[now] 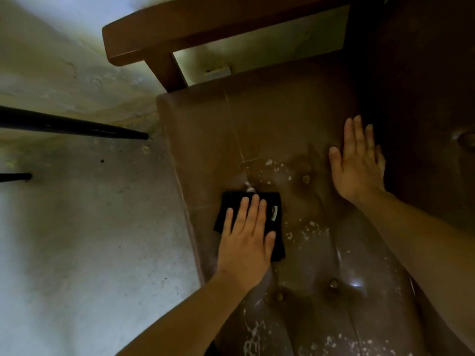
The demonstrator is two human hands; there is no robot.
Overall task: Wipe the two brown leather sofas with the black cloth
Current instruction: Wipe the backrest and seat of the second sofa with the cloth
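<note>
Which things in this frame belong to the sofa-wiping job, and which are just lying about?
Job in hand:
- black cloth, pressed flat under the left hand
- brown leather sofa, with white flecks on the seat
- right hand, resting flat on the seat

Lying about:
- black furniture legs at left
- bare floor

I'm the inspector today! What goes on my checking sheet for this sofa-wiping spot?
Surface: brown leather sofa seat, button-tufted, with pale flaky specks on it.
Job's things: black cloth lying flat near the seat's left edge.
Clutter: nothing seen.
Hands: left hand presses flat on the cloth; right hand rests flat on the seat, holding nothing.
Cables: nothing seen.
Surroundings: wooden armrest beyond the seat; grey floor and black furniture legs to the left.
</note>
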